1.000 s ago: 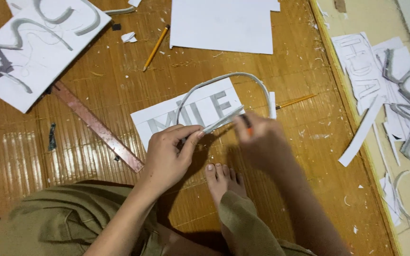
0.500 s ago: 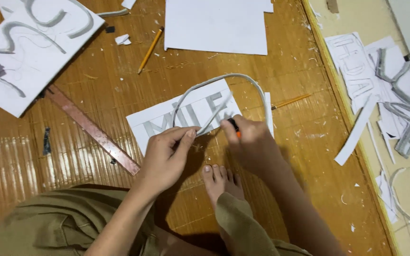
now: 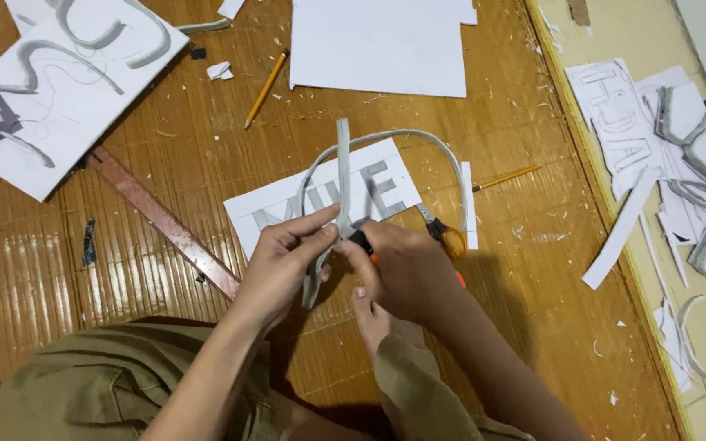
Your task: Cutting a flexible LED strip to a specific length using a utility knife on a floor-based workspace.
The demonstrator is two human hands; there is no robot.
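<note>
My left hand point(image 3: 288, 261) pinches a long grey-white strip point(image 3: 342, 163) between thumb and fingers; one end stands straight up and the rest loops in an arc over the floor. My right hand point(image 3: 406, 273) meets it at the same spot and grips a small black-and-orange tool point(image 3: 361, 240) against the strip. Under the loop lies a white paper sheet with grey block letters point(image 3: 377, 186). Orange-handled scissors point(image 3: 444, 237) lie on the floor, touching my right hand. My bare foot point(image 3: 369, 320) shows below the hands.
On the wooden floor a long reddish metal ruler point(image 3: 165, 220) lies to the left. Farther off are a pencil point(image 3: 265, 77), a blank white sheet point(image 3: 377, 41) and a board with curved grey strips point(image 3: 67, 73). Another pencil point(image 3: 507, 175) and paper scraps point(image 3: 663, 163) lie to the right.
The free end of the strip has swung from lying sideways to pointing straight up. Both hands have closed in on the same spot of the strip.
</note>
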